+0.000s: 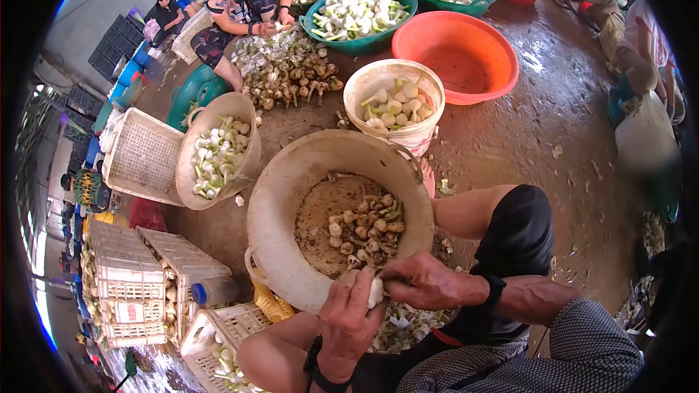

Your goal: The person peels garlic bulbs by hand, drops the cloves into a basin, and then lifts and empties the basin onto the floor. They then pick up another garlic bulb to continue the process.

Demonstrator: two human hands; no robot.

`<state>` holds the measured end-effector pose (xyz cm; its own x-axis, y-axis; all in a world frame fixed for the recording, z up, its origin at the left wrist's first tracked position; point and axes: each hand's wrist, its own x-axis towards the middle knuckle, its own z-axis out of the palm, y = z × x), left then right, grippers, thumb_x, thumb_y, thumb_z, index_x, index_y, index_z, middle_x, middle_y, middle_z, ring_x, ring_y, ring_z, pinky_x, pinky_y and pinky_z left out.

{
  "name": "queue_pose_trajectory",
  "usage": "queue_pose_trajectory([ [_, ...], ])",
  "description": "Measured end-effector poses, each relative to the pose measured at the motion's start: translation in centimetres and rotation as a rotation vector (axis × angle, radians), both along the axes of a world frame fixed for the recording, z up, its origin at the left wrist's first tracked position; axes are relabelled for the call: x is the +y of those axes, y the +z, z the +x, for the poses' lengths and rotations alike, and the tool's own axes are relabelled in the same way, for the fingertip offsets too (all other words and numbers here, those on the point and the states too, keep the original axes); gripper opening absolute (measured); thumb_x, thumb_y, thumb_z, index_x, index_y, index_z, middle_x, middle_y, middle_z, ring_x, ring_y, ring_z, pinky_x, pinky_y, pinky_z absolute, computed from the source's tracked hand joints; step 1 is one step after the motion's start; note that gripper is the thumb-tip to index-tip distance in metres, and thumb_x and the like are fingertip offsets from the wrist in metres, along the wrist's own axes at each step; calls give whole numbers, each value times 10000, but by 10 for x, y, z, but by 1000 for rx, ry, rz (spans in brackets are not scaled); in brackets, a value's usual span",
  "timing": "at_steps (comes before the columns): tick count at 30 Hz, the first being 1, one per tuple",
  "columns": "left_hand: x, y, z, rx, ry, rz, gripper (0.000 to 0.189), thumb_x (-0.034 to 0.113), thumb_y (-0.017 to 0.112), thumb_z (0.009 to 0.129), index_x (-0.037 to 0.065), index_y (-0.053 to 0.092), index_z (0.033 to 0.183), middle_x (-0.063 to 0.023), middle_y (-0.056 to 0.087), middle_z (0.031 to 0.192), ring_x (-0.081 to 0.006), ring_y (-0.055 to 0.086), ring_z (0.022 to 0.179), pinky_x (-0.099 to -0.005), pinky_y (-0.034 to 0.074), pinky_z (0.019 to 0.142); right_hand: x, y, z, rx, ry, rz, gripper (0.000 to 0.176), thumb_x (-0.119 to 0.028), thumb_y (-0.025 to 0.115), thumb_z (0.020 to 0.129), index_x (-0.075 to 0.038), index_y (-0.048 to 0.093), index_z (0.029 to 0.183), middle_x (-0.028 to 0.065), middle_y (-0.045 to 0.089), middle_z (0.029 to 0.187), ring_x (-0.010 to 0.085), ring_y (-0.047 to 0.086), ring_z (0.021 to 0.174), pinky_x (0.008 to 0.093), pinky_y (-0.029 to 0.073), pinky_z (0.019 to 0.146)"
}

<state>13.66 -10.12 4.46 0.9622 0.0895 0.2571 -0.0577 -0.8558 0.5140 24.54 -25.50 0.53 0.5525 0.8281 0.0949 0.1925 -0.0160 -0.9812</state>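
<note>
A whitish garlic bulb (376,293) is held between my two hands, over the near rim of a wide beige tub (280,196). My left hand (348,313) has its fingers closed around the bulb from the left. From the right, my right hand (429,282) pinches at the bulb; its fingertips are partly hidden. Inside the tub lies a heap of brown, unpeeled garlic bulbs (368,227) with short stems, along with dirt. Below my hands, peeled garlic skins (408,327) are piled between my legs.
A white bucket (394,138) of cleaned bulbs stands beyond the tub, near an orange basin (437,51). At left are a beige basket (251,147) of white garlic and plastic crates (131,291). Another person (240,7) sits handling garlic by a heap of bulbs (291,73).
</note>
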Motion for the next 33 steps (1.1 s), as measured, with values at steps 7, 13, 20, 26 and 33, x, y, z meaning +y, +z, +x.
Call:
queue_pose_trajectory([
  [7,0,-3,-3,-9,38,-184,580,62,831,612,9,612,1147,-165,641,1047,-296,643,937,-363,537,804,-4,11,4,-52,-21,-6,129,-96,572,813,30,583,835,221,582,702,373,611,650,434,479,594],
  [13,13,17,-10,74,148,-835,560,38,837,648,13,593,1151,-98,636,1075,-174,621,959,-306,515,840,-5,-16,1,-151,16,-95,166,-161,604,794,2,591,826,203,586,667,400,608,640,460,484,591],
  [20,35,24,-24,-86,112,-1234,641,-7,827,686,-18,532,1255,-152,561,1230,-237,545,1170,-365,461,994,-7,-37,-12,-399,259,-293,179,-177,582,838,1,578,818,193,599,694,413,611,672,480,501,633],
  [26,35,15,-28,41,-29,-1265,656,-42,787,710,-15,495,1297,-164,493,1315,-257,496,1235,-387,429,1037,-3,12,12,259,55,-40,241,-175,564,949,23,582,1085,141,616,869,240,631,769,360,508,696],
  [33,31,21,-26,249,-72,-1202,652,-41,739,748,-14,460,1337,-149,457,1346,-261,450,1283,-388,383,1074,0,5,8,32,107,152,274,-160,642,913,6,581,1122,147,621,950,242,632,831,369,497,702],
])
